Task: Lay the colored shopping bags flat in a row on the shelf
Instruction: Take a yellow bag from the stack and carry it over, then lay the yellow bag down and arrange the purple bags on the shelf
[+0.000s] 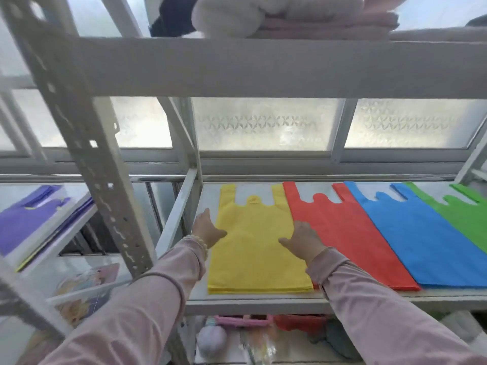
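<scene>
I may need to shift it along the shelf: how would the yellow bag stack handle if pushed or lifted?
The yellow bag stack looks thin and limp, so it would probably droop if lifted. Its layered edge suggests the sheets may slide apart when pushed. It is probably light.

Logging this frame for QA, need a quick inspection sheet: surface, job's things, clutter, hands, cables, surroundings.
Surface: pale shelf of a metal rack, by frosted windows.
Job's things: yellow bag, red bag, blue bag and green bag lie flat in a row, handles toward the window, edges overlapping.
Clutter: purple bags on the neighbouring shelf to the left; folded textiles on the shelf above; mixed items below, too blurred to name.
Hands: left hand flat at the yellow bag's left edge; right hand flat on its right edge, where it meets the red bag.
Cables: nothing seen.
Surroundings: perforated rack upright in the foreground.
</scene>
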